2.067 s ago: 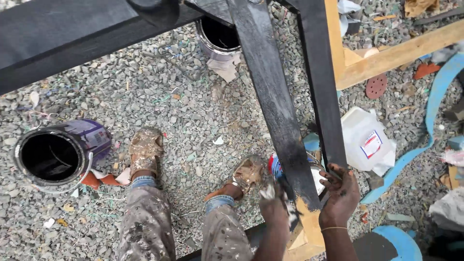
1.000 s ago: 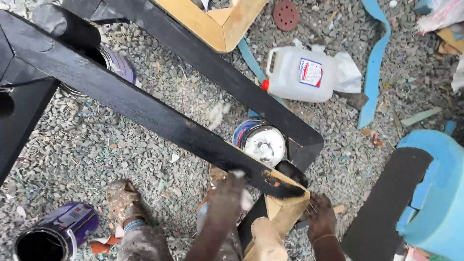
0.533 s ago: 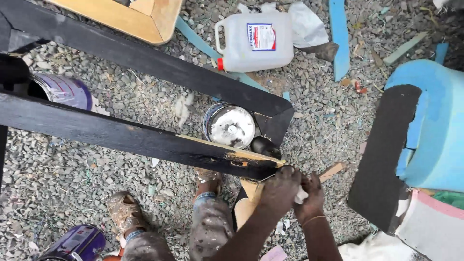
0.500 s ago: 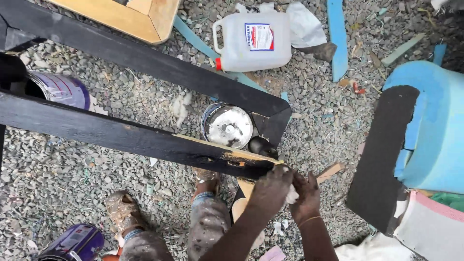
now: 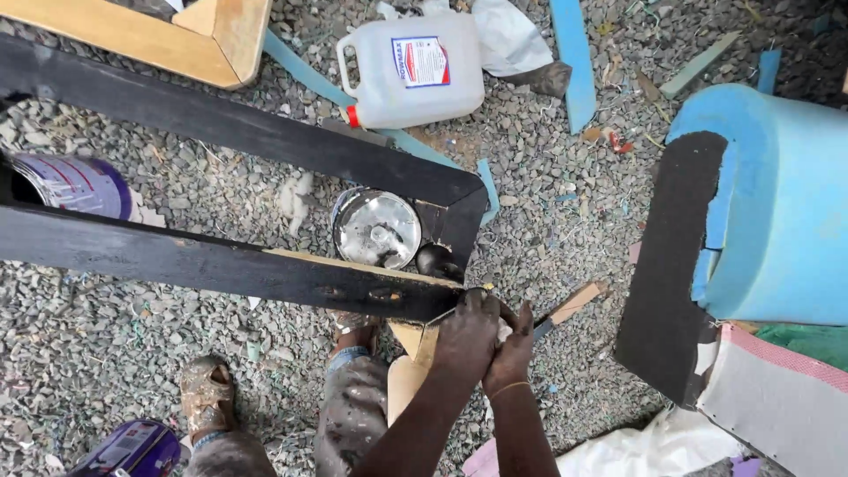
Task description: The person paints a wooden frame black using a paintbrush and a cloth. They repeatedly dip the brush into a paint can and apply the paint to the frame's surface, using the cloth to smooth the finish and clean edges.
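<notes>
both hands stay at the black frame's (image 5: pixel 230 265) corner, as half a second ago. left hand (image 5: pixel 465 337) and right hand (image 5: pixel 512 352) are curled together; whatever the fingers grip is hidden. the open tin (image 5: pixel 376 228) still sits just inside that corner.

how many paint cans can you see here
3: a purple can at left behind the black wooden frame, an open can inside its corner, another purple can bottom left, partly cut off.

Your two hands, left hand (image 5: pixel 466 334) and right hand (image 5: pixel 511 351), sit tight together at the corner of the black frame (image 5: pixel 265 274), so nothing passes between them. Ahead, an open tin (image 5: pixel 376 228) fills the frame's inside corner (a dark round thing beside it, perhaps a brush). To your right, bare gravel (image 5: pixel 565 221) lies open as far as the blue foam block (image 5: pixel 777 203).
</notes>
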